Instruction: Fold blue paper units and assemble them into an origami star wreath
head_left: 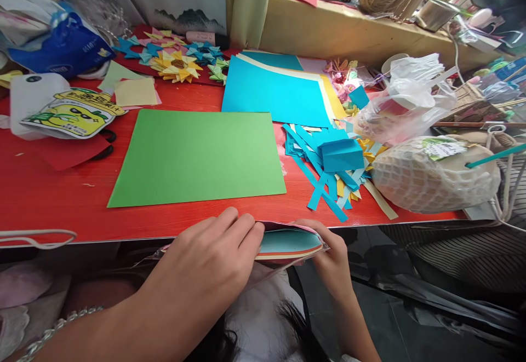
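Observation:
A clear plastic packet of coloured paper (pixel 287 242) is held below the front edge of the red table (pixel 49 197), over my lap. My left hand (pixel 213 263) lies on top of the packet's opening, fingers together and reaching into it. My right hand (pixel 332 255) grips the packet's right end from below, fingers curled round it. A large green sheet (pixel 197 156) lies flat on the table just beyond both hands.
Blue and yellow sheets (pixel 275 93) lie stacked behind the green one. Blue and yellow paper strips (pixel 329 170) pile to the right, beside a netted round bundle (pixel 431 176) and plastic bags (pixel 406 104). Folded paper stars (pixel 176 63) and a blue pouch (pixel 61 47) sit at the back left.

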`<action>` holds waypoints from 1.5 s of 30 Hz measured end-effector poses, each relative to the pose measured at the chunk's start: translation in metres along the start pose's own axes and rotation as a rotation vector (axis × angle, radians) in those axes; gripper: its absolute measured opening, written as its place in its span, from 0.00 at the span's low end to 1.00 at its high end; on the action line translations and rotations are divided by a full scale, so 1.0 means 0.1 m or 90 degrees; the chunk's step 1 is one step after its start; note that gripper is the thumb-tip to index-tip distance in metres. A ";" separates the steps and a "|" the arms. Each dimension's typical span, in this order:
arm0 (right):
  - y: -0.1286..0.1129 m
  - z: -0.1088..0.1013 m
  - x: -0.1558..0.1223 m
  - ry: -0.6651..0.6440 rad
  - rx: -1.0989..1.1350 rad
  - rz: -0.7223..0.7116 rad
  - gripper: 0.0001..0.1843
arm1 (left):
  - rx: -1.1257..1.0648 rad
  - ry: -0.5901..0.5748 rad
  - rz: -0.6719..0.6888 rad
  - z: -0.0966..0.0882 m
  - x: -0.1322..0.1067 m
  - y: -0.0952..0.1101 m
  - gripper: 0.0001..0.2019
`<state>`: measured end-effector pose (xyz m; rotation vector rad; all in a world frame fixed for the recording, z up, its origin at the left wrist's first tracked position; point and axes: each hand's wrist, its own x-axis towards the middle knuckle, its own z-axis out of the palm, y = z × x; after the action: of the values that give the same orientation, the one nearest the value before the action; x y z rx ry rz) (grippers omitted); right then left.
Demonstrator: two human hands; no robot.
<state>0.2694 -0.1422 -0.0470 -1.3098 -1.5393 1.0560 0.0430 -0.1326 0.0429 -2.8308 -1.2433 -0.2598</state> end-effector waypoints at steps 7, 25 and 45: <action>-0.01 -0.02 0.00 -0.011 -0.008 -0.020 0.24 | -0.122 -0.024 -0.003 0.00 0.02 -0.08 0.10; 0.00 -0.06 0.02 -0.050 -0.054 -0.080 0.18 | -0.476 -0.217 -0.082 0.06 0.15 -0.38 0.15; 0.01 -0.07 0.03 -0.062 -0.090 -0.086 0.16 | -0.516 -0.264 -0.118 0.08 0.17 -0.39 0.13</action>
<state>0.2764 -0.1387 -0.0455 -1.2442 -1.7768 0.9522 0.0270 -0.0934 0.0367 -3.5779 -1.8276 -0.2255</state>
